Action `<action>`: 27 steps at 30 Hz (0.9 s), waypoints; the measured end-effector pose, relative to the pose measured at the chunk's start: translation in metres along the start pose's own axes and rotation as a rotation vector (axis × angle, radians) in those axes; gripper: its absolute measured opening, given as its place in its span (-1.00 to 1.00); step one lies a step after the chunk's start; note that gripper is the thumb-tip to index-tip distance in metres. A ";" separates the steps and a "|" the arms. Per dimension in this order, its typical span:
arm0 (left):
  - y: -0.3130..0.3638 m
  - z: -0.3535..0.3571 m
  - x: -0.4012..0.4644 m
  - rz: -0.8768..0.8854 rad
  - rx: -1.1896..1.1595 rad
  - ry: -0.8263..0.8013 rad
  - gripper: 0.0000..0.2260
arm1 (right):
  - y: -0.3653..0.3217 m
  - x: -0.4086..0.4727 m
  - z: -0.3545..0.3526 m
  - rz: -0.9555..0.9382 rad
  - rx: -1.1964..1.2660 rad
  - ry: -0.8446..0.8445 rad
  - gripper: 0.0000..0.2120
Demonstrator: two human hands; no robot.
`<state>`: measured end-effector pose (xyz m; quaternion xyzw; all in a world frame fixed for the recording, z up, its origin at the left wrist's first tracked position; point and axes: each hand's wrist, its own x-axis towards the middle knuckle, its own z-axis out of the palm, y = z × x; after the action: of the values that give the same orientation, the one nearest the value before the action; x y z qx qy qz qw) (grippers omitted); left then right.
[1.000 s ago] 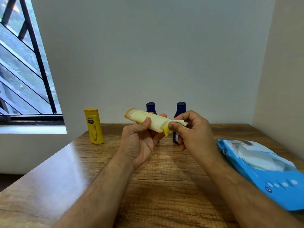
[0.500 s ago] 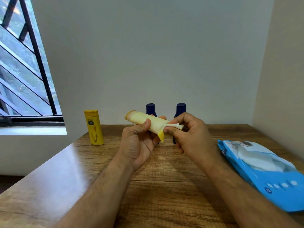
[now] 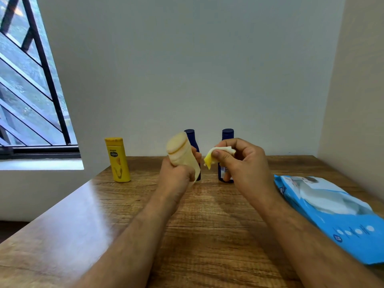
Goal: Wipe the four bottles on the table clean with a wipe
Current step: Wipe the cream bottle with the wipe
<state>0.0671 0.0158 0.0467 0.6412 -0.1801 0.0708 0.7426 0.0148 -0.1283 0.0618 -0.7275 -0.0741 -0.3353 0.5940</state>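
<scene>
My left hand [image 3: 176, 175] grips a cream-coloured bottle [image 3: 180, 151] above the table, cap end tilted up and toward me. My right hand [image 3: 239, 161] pinches a crumpled white wipe [image 3: 220, 152], stained yellow at its lower tip, just right of that bottle and apart from it. A yellow bottle [image 3: 118, 160] stands upright at the back left of the table. Two dark blue bottles stand at the back: one [image 3: 190, 135] partly hidden behind the cream bottle, the other [image 3: 227, 135] partly hidden behind my right hand.
A blue pack of wipes [image 3: 324, 206] lies on the right side of the wooden table [image 3: 207, 235]. A barred window [image 3: 31, 90] is at the left, and walls close off the back and right.
The cream bottle swung from lying sideways to nearly upright in my left hand. My right hand drew the wipe off the bottle and moved to the right.
</scene>
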 end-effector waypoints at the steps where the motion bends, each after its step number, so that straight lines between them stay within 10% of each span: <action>1: -0.001 -0.001 0.001 0.044 0.127 0.019 -0.58 | -0.001 0.000 -0.001 -0.012 0.010 -0.004 -0.89; 7: -0.005 0.002 -0.001 0.259 0.575 -0.087 -0.54 | -0.001 0.001 -0.002 -0.046 0.043 -0.017 -0.79; 27: -0.018 -0.007 0.008 0.382 0.897 0.061 -0.57 | 0.001 -0.001 0.000 -0.003 -0.113 -0.110 -0.91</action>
<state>0.0817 0.0190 0.0321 0.8510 -0.2245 0.2951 0.3718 0.0146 -0.1285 0.0599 -0.7771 -0.0886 -0.2995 0.5465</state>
